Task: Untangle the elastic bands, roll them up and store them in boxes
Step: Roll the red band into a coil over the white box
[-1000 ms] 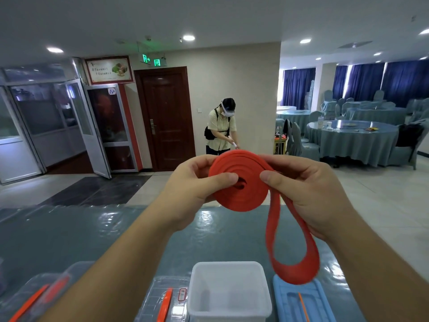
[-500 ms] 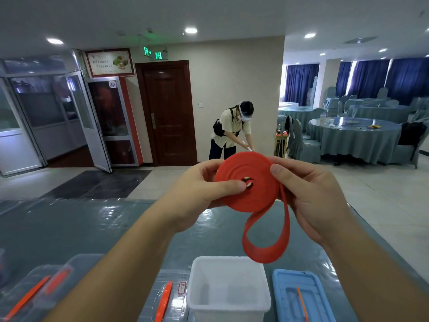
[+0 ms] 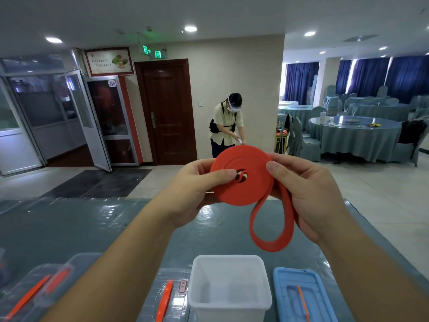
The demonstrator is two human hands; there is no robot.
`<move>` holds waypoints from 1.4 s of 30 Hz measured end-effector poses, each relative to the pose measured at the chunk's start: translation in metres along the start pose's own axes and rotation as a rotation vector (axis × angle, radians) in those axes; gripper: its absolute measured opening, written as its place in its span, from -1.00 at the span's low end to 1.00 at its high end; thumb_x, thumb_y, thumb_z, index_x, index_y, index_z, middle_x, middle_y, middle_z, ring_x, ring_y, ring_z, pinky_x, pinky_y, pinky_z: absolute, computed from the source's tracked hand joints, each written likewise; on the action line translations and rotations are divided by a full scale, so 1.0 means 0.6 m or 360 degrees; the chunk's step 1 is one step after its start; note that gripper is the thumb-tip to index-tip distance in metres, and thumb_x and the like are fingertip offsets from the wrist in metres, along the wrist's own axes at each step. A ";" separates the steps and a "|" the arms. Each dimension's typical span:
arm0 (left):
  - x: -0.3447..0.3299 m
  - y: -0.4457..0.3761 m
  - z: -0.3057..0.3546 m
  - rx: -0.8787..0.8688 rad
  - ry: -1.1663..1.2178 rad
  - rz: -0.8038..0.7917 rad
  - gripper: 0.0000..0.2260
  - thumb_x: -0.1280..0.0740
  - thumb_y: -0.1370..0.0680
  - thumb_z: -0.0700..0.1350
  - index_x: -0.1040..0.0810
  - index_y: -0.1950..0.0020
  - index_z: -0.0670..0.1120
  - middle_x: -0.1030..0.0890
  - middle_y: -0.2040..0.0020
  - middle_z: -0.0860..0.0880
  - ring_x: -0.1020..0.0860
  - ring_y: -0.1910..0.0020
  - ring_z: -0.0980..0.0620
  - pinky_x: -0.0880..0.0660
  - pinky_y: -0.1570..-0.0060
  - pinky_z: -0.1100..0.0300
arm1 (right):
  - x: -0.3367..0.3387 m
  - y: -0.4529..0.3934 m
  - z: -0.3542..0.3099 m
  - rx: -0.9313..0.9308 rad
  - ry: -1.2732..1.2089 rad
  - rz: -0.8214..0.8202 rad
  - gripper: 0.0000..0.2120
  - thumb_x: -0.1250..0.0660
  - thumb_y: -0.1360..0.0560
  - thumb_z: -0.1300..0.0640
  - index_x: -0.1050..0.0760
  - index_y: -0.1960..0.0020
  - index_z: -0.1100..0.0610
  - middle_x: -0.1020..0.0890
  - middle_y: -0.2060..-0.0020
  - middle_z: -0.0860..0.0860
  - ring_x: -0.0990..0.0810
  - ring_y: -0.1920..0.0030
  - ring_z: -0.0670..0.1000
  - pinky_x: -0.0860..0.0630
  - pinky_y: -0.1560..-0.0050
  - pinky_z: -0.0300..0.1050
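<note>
I hold a red elastic band [image 3: 241,192] wound into a flat coil at chest height above the table. My left hand [image 3: 195,194] pinches the coil's left side, thumb near its centre hole. My right hand [image 3: 308,194] grips the right edge, thumb on the face. A short unrolled loop of the red band [image 3: 271,235] hangs from the coil under my right hand. An open white plastic box [image 3: 228,303] stands below on the table, with nothing visible inside.
A blue lid [image 3: 299,298] lies right of the white box. Clear boxes with orange latches [image 3: 164,298] sit left of it on the glossy teal table [image 3: 69,228]. A person [image 3: 226,126] stands beyond the table by a brown door. Round dining tables [image 3: 355,135] fill the right.
The coil has grown and the hanging loop has become much shorter over the second. Both hands stay on the coil. The person in the background moved a little.
</note>
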State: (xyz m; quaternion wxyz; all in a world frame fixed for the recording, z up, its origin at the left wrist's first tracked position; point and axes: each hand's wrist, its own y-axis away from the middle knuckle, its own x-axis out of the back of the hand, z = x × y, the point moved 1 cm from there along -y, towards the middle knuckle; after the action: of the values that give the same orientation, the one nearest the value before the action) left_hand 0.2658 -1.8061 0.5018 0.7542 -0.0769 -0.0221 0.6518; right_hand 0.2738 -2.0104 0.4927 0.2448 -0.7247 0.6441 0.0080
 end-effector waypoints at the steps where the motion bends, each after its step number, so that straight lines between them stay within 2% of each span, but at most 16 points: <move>1: -0.002 0.000 -0.002 -0.0029 0.0047 0.0033 -0.74 -0.56 -0.44 -0.13 -0.72 -0.12 -0.08 -0.73 -0.13 -0.19 -0.69 -0.06 -0.13 -0.67 -0.13 -0.04 | -0.002 0.000 0.001 0.0016 -0.0025 0.0020 -0.66 -0.46 -0.35 0.13 -0.69 -0.11 0.17 -0.78 0.09 0.17 -0.77 0.17 0.05 -0.73 0.09 -0.08; 4: -0.016 0.000 -0.013 -0.0089 0.0175 0.0145 -0.63 -0.57 -0.42 -0.13 -0.66 -0.20 -0.14 -0.72 -0.15 -0.23 -0.69 -0.09 -0.13 -0.60 -0.23 -0.11 | -0.006 0.003 0.006 0.0017 -0.0096 0.0042 -0.69 -0.43 -0.41 0.12 -0.69 -0.14 0.12 -0.78 0.05 0.14 -0.78 0.13 0.06 -0.72 0.09 -0.08; 6: -0.021 0.000 -0.016 -0.0060 0.0166 0.0181 -0.56 -0.54 -0.38 -0.13 -0.62 -0.23 -0.18 -0.73 -0.13 -0.20 -0.70 -0.09 -0.15 -0.65 -0.17 -0.07 | -0.004 0.005 0.010 0.0022 -0.0086 0.0061 -0.75 -0.42 -0.48 0.20 -0.69 -0.15 0.12 -0.78 0.05 0.13 -0.78 0.14 0.05 -0.70 0.14 -0.12; 9: -0.015 0.001 -0.002 0.0023 -0.0053 0.0094 -0.60 -0.54 -0.46 -0.29 -0.59 -0.27 -0.16 -0.73 -0.14 -0.18 -0.73 -0.10 -0.16 -0.70 -0.06 0.01 | 0.003 0.005 0.011 0.0017 0.0075 0.0080 -0.79 -0.43 -0.52 0.28 -0.70 -0.12 0.09 -0.79 0.09 0.12 -0.78 0.17 0.04 -0.68 0.17 -0.13; 12: -0.009 0.002 0.003 0.0011 -0.0115 0.0054 -0.64 -0.53 -0.47 -0.32 -0.62 -0.24 -0.11 -0.74 -0.11 -0.14 -0.73 -0.09 -0.16 -0.70 -0.08 -0.02 | 0.000 0.006 0.011 0.0025 0.0114 0.0083 -0.80 -0.44 -0.52 0.28 -0.70 -0.09 0.09 -0.79 0.11 0.10 -0.78 0.16 0.04 -0.69 0.14 -0.09; 16: -0.019 0.004 -0.011 -0.0015 0.0026 0.0140 -0.59 -0.56 -0.44 -0.25 -0.61 -0.27 -0.14 -0.73 -0.15 -0.15 -0.73 -0.11 -0.15 -0.69 -0.10 -0.05 | -0.002 0.008 0.009 0.0043 0.0039 0.0104 -0.79 -0.44 -0.51 0.30 -0.71 -0.06 0.07 -0.79 0.11 0.10 -0.78 0.15 0.03 -0.70 0.11 -0.14; 19: -0.018 0.007 -0.010 0.0064 -0.0024 0.0100 -0.69 -0.53 -0.45 -0.15 -0.64 -0.17 -0.13 -0.75 -0.08 -0.13 -0.72 0.01 -0.05 -0.70 -0.01 0.07 | 0.003 0.009 0.003 0.0027 0.0108 0.0059 -0.80 -0.46 -0.48 0.29 -0.72 -0.05 0.09 -0.79 0.14 0.12 -0.78 0.19 0.03 -0.70 0.13 -0.12; 21: -0.014 0.010 -0.004 0.0078 -0.0078 0.0041 -0.73 -0.49 -0.52 -0.17 -0.65 -0.20 -0.16 -0.75 -0.09 -0.17 -0.71 0.04 -0.04 -0.70 0.01 0.07 | 0.003 0.011 0.001 0.0028 0.0145 0.0049 -0.83 -0.47 -0.48 0.26 -0.72 -0.05 0.11 -0.79 0.14 0.13 -0.77 0.20 0.04 -0.71 0.13 -0.10; 25: -0.025 0.013 -0.007 -0.0040 0.0078 0.0123 -0.58 -0.51 -0.41 -0.09 -0.63 -0.24 -0.18 -0.73 -0.13 -0.20 -0.70 -0.05 -0.11 -0.68 -0.13 -0.05 | 0.001 0.011 0.006 0.0009 -0.0054 0.0111 -0.82 -0.35 -0.60 0.21 -0.72 -0.09 0.12 -0.78 0.06 0.13 -0.77 0.12 0.03 -0.68 0.14 -0.17; 27: -0.031 0.013 -0.019 -0.0034 0.0128 0.0169 -0.56 -0.53 -0.37 -0.09 -0.61 -0.22 -0.17 -0.73 -0.11 -0.18 -0.72 -0.05 -0.11 -0.70 -0.08 -0.02 | 0.003 0.013 0.011 -0.0011 -0.0083 0.0132 -0.80 -0.32 -0.62 0.22 -0.72 -0.11 0.13 -0.78 0.02 0.12 -0.76 0.08 0.03 -0.67 0.14 -0.20; 31: -0.021 0.014 -0.019 0.0088 -0.0087 0.0009 -0.61 -0.56 -0.42 -0.23 -0.61 -0.22 -0.07 -0.75 -0.08 -0.11 -0.74 -0.04 -0.07 -0.69 0.02 0.09 | 0.007 0.018 0.016 -0.0027 0.0003 0.0120 -0.83 -0.36 -0.59 0.26 -0.72 -0.08 0.16 -0.78 0.06 0.15 -0.76 0.14 0.03 -0.67 0.16 -0.20; 33: -0.019 0.016 -0.015 0.0102 -0.0101 -0.0053 -0.60 -0.57 -0.38 -0.18 -0.64 -0.20 -0.08 -0.76 -0.06 -0.08 -0.74 -0.04 -0.06 -0.68 0.02 0.09 | 0.004 0.022 0.015 -0.0012 0.0012 0.0119 -0.85 -0.37 -0.59 0.25 -0.71 -0.08 0.18 -0.78 0.08 0.14 -0.74 0.17 0.02 -0.66 0.19 -0.21; 36: -0.033 0.018 -0.024 0.0048 0.0009 0.0043 -0.64 -0.58 -0.35 -0.14 -0.67 -0.13 -0.09 -0.77 0.00 -0.07 -0.74 0.02 -0.03 -0.69 0.04 0.09 | 0.000 0.025 0.019 0.0000 -0.0088 0.0199 -0.84 -0.37 -0.61 0.18 -0.73 -0.06 0.15 -0.78 0.13 0.09 -0.70 0.26 -0.04 -0.58 0.34 -0.24; 39: -0.046 0.019 -0.040 0.0092 0.0072 0.0119 -0.50 -0.65 -0.34 -0.13 -0.63 -0.24 -0.08 -0.76 -0.06 -0.08 -0.73 0.02 -0.03 -0.68 0.02 0.02 | 0.006 0.024 0.026 -0.0018 -0.0024 0.0294 -0.84 -0.39 -0.61 0.15 -0.74 -0.06 0.15 -0.76 0.21 0.03 -0.62 0.38 -0.10 -0.47 0.45 -0.29; 40: -0.046 0.019 -0.042 0.0126 0.0069 0.0125 -0.54 -0.64 -0.36 -0.11 -0.63 -0.23 -0.07 -0.76 -0.05 -0.08 -0.73 0.03 -0.02 -0.68 0.01 0.00 | 0.010 0.023 0.027 -0.0037 -0.0012 0.0284 -0.84 -0.39 -0.61 0.15 -0.74 -0.07 0.17 -0.75 0.22 0.05 -0.62 0.40 -0.09 -0.47 0.45 -0.30; 42: -0.043 0.021 -0.038 0.0195 0.0007 0.0083 -0.74 -0.55 -0.45 -0.11 -0.67 -0.12 -0.07 -0.76 -0.01 -0.09 -0.72 0.04 0.00 -0.68 -0.03 0.01 | 0.017 0.024 0.029 -0.0072 0.0029 0.0244 -0.83 -0.40 -0.60 0.14 -0.73 -0.07 0.17 -0.74 0.22 0.07 -0.62 0.39 -0.08 -0.48 0.45 -0.30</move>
State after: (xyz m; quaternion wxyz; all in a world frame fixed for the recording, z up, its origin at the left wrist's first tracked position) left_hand 0.2528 -1.8321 0.4793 0.7403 -0.0326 0.0215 0.6712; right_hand 0.2673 -2.0141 0.4692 0.2212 -0.6786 0.6996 0.0346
